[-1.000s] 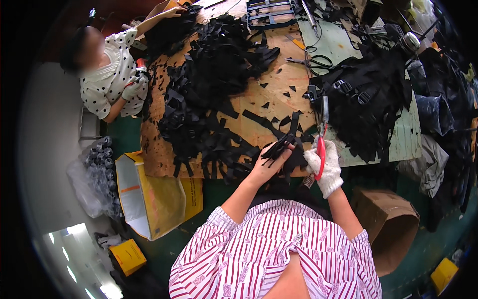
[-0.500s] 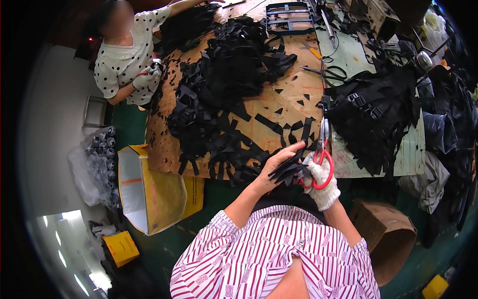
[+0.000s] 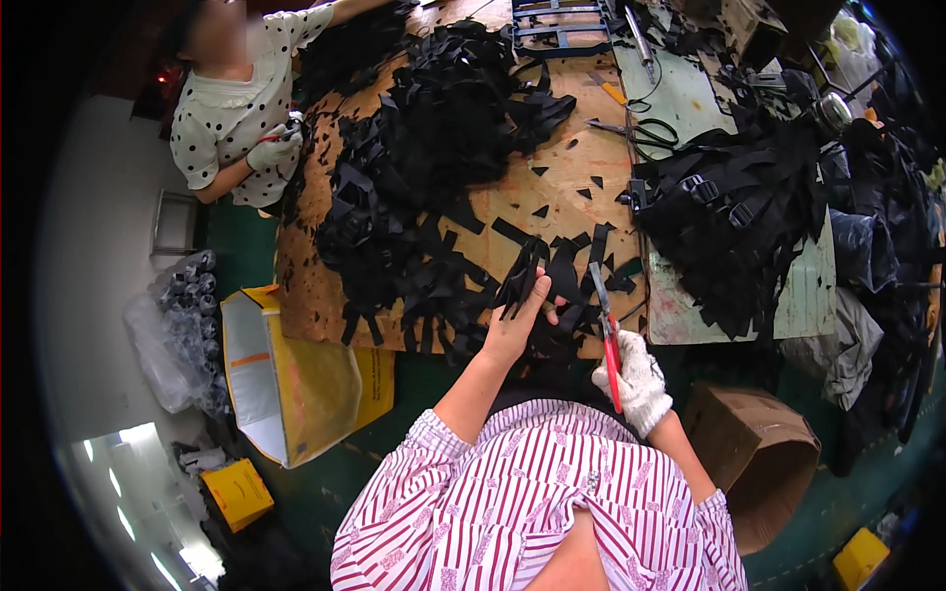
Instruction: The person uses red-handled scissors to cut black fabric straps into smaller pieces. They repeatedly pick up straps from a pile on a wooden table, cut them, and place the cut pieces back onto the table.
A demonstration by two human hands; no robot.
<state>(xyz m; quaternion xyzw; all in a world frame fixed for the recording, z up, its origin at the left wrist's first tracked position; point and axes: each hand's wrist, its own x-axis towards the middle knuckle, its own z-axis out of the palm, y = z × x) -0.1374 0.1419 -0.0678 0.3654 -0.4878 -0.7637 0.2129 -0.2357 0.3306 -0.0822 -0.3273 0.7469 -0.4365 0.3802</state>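
Note:
My bare left hand (image 3: 514,323) is closed on a small bunch of black fabric strips (image 3: 520,278), which fans out over the near edge of the table. On my right hand (image 3: 636,382) is a white knitted glove. It grips red-handled scissors (image 3: 610,345) whose blades point away from me, just right of the strips and apart from them. Loose black strips (image 3: 424,286) lie by my left hand. Beyond them rises a large heap of black strips (image 3: 448,118).
Black straps with buckles (image 3: 734,217) cover a pale green board on the right. Black-handled scissors (image 3: 641,133) lie further back. A yellow bag (image 3: 320,379) stands left of the table, a cardboard box (image 3: 754,453) to the right. A co-worker in a dotted top (image 3: 232,128) is at the far left.
My left hand has moved away from me and left with the strips, apart from the right hand. The scissors have turned from flat to edge-on. The whole view has shifted slightly.

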